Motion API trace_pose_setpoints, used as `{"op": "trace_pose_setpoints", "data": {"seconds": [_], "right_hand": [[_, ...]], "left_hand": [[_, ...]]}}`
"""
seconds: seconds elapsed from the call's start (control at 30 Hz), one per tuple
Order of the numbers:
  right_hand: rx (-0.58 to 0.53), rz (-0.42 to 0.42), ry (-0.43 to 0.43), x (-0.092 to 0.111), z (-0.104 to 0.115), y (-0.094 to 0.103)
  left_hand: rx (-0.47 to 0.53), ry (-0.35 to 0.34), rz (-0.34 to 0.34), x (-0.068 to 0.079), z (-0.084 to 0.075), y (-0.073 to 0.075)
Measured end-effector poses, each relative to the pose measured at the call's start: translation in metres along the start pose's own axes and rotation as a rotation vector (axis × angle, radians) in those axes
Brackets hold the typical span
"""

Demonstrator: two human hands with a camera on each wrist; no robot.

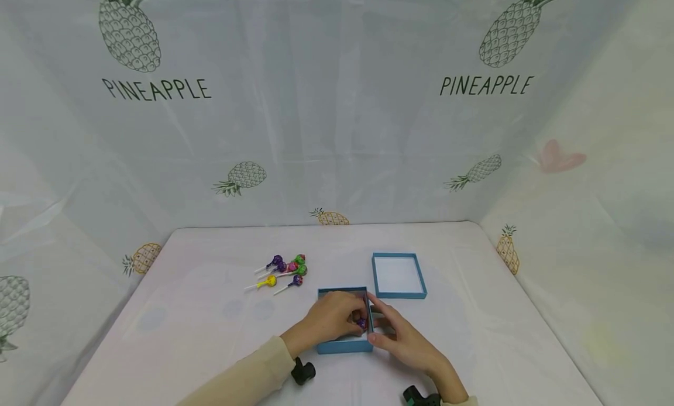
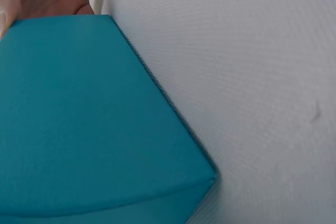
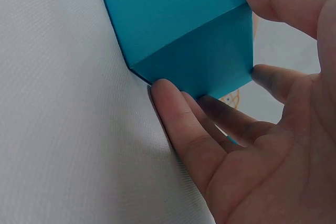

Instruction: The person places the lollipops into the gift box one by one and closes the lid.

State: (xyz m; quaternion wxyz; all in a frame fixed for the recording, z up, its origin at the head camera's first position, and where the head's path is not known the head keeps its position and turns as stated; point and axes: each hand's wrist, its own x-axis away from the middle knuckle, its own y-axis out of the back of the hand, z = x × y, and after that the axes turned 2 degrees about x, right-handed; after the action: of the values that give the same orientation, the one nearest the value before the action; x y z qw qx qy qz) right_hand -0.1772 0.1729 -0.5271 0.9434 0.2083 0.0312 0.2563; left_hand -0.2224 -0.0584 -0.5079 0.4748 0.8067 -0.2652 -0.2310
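In the head view, my left hand [image 1: 337,313] reaches down into an open blue box [image 1: 344,347]. Its thumb and fingers pinch a lollipop with a purple wrapper [image 1: 361,323], whose stick I cannot see. My right hand [image 1: 402,339] rests against the box's right side. In the right wrist view, the thumb of that right hand [image 3: 262,150] touches one corner of the blue box [image 3: 194,40], and the nearly straight fingers lie along the end wall. The left wrist view is mostly filled by the box's wall [image 2: 94,114]; the box's inside is largely hidden by the left hand.
Several lollipops [image 1: 292,268] in purple, green, pink and yellow wrappers lie in a loose group, left of and beyond the box. A blue-rimmed lid [image 1: 400,295], inner side up, lies beyond the box to the right. White cloth [image 1: 210,336] covers the table.
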Motion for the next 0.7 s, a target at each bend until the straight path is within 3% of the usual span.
{"op": "trace_pose_setpoints", "data": {"seconds": [0.7], "right_hand": [[-0.003, 0.006, -0.001, 0.0009, 0.0026, 0.0013]], "left_hand": [[0.057, -0.035, 0.020, -0.0007, 0.0008, 0.0049]]}}
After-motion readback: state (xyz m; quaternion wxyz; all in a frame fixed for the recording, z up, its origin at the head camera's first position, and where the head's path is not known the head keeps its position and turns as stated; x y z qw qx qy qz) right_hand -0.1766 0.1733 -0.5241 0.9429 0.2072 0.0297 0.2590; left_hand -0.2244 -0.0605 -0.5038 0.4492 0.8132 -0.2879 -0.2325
